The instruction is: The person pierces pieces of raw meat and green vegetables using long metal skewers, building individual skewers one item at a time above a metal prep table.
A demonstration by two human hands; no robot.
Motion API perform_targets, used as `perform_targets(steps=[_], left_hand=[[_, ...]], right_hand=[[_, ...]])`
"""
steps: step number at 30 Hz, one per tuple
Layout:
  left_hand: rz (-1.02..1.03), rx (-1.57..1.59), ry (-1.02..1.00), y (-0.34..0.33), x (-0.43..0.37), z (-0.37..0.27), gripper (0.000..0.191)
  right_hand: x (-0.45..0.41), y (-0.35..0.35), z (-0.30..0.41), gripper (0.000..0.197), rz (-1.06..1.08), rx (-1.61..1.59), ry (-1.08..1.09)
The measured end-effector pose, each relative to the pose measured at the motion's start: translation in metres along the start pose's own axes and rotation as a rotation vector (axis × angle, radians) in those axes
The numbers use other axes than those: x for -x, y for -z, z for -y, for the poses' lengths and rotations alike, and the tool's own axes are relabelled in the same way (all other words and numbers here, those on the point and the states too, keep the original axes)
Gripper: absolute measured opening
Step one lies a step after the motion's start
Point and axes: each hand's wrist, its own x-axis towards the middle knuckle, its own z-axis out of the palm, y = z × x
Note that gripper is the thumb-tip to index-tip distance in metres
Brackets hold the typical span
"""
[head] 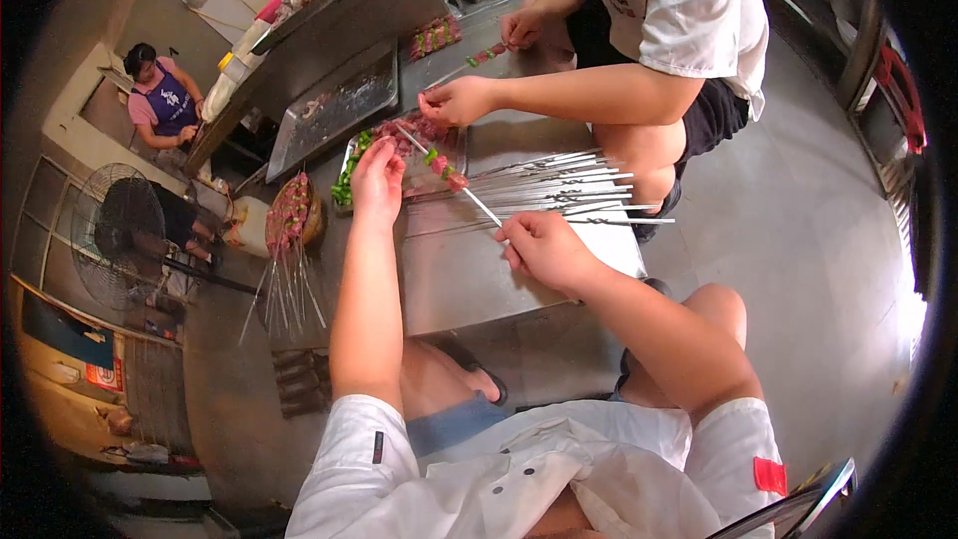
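Observation:
My right hand point(545, 248) grips the lower end of a flat metal skewer point(483, 207), which slants up to the left. Pieces of raw meat point(447, 175) and green pepper point(430, 156) are threaded along its upper half, and its bare tip sticks out beyond them. Close to that tip is my left hand point(379, 180), raised with its fingers bent over a tray. Whether a piece sits between those fingers is hidden. In the tray lie cut green pepper point(345, 181) and chunks of raw meat point(426, 127). Bare metal skewers point(576, 187) lie fanned on the metal table point(464, 288).
Across the table a co-worker's hands point(460, 101) hold another skewer with meat point(486, 55). Finished skewers point(436, 37) lie farther back, beside a large metal tray point(337, 108). Left of the table, a basket point(317, 221) holds loaded skewers, near a standing fan point(118, 236).

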Motion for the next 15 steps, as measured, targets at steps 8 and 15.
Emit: perform_targets(steps=[8,15], left_hand=[[0.136,0.258,-0.032,0.006,0.012,0.002,0.019],[0.048,0.258,-0.02,-0.001,0.016,-0.004,0.019]], right_hand=[[0.009,-0.002,0.017,0.025,0.016,0.033,-0.025],[0.009,-0.007,0.014,0.029,0.064,0.052,-0.073]])
